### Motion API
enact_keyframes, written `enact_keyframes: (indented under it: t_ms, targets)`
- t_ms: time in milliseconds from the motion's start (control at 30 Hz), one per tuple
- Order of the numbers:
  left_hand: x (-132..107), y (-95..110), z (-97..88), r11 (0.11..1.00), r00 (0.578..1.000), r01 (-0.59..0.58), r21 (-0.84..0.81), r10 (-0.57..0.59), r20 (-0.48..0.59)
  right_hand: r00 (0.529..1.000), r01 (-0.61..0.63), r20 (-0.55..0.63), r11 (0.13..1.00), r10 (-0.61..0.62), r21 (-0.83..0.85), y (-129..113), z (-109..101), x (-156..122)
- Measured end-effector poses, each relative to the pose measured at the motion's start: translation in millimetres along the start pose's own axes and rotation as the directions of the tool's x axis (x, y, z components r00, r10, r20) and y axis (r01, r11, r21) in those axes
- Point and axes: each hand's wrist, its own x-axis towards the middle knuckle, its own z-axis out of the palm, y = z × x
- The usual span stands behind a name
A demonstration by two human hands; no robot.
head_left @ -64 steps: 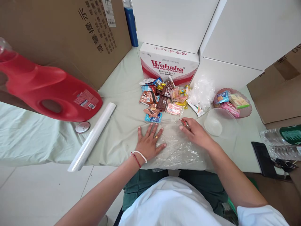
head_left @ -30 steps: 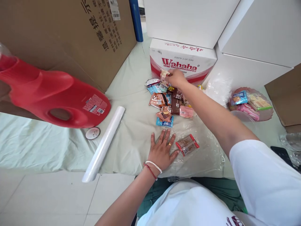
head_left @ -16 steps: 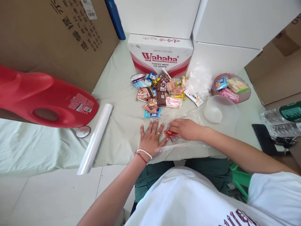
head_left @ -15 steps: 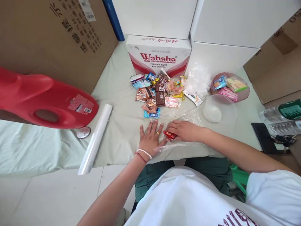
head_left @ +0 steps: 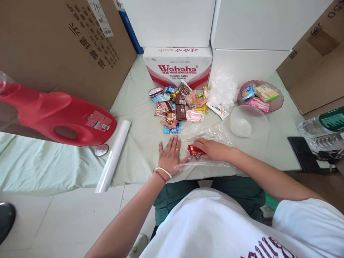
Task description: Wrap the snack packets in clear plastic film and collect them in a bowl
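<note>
While gripping the red packet [head_left: 194, 150] in the right hand [head_left: 209, 148], steady the film [head_left: 215, 134] with the spread left hand [head_left: 170, 158], at its nine o'clock.

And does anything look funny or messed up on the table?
Yes, a little: the shiny roll lies slantwise, its near end poking past the edge of the table, so it might get knocked off. The clear plastic sheet by the right hand is wrinkled, not smooth. I can't see anything spilled.
</note>
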Motion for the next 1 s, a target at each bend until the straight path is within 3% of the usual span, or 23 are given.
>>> enact_keyframes:
  t_ms: [200,500,633,867,1000]
  targets:
    - [0.0,-0.6,0.7,1.0,1.0,0.007,-0.009,-0.007,0.006,0.999,-0.028,0.028,0.998,0.026,0.06,9.0,-10.0,-9.2]
    - [-0.2,-1.7,2.0,0.998,0.999,0.018,-0.055,-0.02,-0.034,0.998,-0.03,0.058,0.995,0.035,-0.09,4.7,0.0,8.4]
    - [0.4,-0.3,2.3,0.997,0.999,0.017,-0.069,-0.02,-0.045,0.991,-0.115,0.051,0.988,0.121,-0.098,6.9,0.5,-3.5]
    - [-0.3,1.5,-0.4,0.995,0.997,0.02,-0.099,-0.027,-0.066,0.963,-0.241,-0.1,0.967,0.249,0.079,29.2,-6.2,-48.3]
    - [0.0,1.3,-0.3,0.994,0.998,0.02,-0.111,-0.027,-0.06,0.898,-0.31,-0.264,0.933,0.351,0.185,34.5,-28.9,-60.0]
